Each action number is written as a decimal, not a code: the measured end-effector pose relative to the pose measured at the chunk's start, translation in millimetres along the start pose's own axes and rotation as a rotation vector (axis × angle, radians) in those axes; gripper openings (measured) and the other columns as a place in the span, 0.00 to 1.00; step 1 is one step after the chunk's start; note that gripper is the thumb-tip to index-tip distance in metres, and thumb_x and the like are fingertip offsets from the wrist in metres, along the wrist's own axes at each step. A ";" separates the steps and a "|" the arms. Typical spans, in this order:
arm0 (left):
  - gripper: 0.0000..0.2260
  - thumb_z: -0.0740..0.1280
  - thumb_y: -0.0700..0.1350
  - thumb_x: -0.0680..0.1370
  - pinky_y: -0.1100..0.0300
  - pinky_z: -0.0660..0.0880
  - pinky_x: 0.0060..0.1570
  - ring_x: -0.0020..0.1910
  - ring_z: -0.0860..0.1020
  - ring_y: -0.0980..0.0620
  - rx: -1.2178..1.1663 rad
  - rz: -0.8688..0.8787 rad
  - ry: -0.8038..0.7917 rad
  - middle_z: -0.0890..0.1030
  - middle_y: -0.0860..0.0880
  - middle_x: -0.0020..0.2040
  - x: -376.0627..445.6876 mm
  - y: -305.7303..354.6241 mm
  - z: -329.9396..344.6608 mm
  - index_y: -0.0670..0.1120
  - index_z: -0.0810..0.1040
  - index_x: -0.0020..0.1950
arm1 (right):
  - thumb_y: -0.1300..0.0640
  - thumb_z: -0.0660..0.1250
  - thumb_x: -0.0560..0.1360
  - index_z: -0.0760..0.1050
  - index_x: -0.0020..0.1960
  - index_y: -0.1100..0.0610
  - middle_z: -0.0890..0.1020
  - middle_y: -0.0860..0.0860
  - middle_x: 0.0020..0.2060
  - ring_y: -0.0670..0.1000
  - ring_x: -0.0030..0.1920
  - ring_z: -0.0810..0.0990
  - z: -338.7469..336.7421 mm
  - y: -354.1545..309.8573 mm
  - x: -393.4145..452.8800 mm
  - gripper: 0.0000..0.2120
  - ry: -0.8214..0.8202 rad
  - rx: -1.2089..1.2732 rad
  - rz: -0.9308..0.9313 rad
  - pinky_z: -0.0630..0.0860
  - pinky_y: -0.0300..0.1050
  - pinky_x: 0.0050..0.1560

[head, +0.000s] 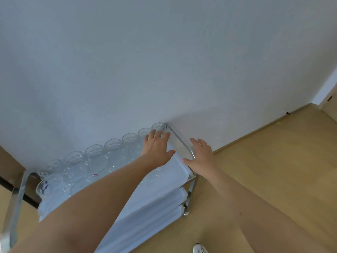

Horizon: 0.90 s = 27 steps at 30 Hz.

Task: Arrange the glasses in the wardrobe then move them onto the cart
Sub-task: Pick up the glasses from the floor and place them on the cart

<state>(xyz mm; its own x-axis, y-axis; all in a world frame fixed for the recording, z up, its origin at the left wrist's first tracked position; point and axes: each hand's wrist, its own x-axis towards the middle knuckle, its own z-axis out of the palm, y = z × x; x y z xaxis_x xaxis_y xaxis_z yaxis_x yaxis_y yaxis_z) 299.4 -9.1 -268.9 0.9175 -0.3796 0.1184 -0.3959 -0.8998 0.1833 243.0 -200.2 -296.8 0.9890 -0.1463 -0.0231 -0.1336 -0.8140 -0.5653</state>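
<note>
On the cart (189, 177), left hand (156, 148) touches glasses (94, 154)

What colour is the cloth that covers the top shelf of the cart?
White, seen in the head view: the white cloth on the metal cart.

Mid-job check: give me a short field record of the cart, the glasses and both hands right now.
cart: metal frame, against white wall, shelves covered in white cloth
glasses: clear, packed in rows on top shelf, along the wall side
left hand: fingers spread, reaching over the glasses at the far corner; grip unclear
right hand: open, at the metal end rail
floor: wood
wardrobe: not in view
</note>
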 end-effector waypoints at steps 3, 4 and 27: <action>0.33 0.65 0.62 0.78 0.43 0.55 0.77 0.79 0.55 0.39 -0.011 0.091 0.002 0.63 0.43 0.79 6.9 37.2 -2.6 0.50 0.60 0.79 | 0.42 0.72 0.72 0.52 0.81 0.45 0.53 0.52 0.81 0.57 0.79 0.52 -20.4 20.9 -14.9 0.45 0.053 0.028 0.054 0.58 0.55 0.77; 0.33 0.65 0.62 0.78 0.43 0.55 0.77 0.79 0.55 0.39 -0.008 0.123 0.001 0.64 0.44 0.78 9.4 50.9 -2.1 0.51 0.60 0.79 | 0.42 0.72 0.72 0.52 0.81 0.45 0.53 0.52 0.81 0.57 0.79 0.52 -27.5 29.0 -20.1 0.45 0.072 0.036 0.073 0.58 0.54 0.76; 0.34 0.67 0.61 0.77 0.45 0.61 0.74 0.76 0.60 0.42 -0.109 0.749 -0.105 0.66 0.44 0.76 70.8 465.4 76.9 0.50 0.60 0.79 | 0.37 0.73 0.71 0.53 0.81 0.47 0.58 0.55 0.79 0.60 0.76 0.61 -243.0 324.3 -156.3 0.46 0.354 -0.217 0.624 0.67 0.58 0.70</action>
<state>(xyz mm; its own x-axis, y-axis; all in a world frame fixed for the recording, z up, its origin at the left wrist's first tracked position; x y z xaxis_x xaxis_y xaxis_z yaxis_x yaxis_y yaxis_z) 183.0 -471.3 -250.2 0.3989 -0.9036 0.1563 -0.9103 -0.3697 0.1863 29.5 -577.9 -276.2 0.6507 -0.7594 0.0014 -0.7088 -0.6080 -0.3578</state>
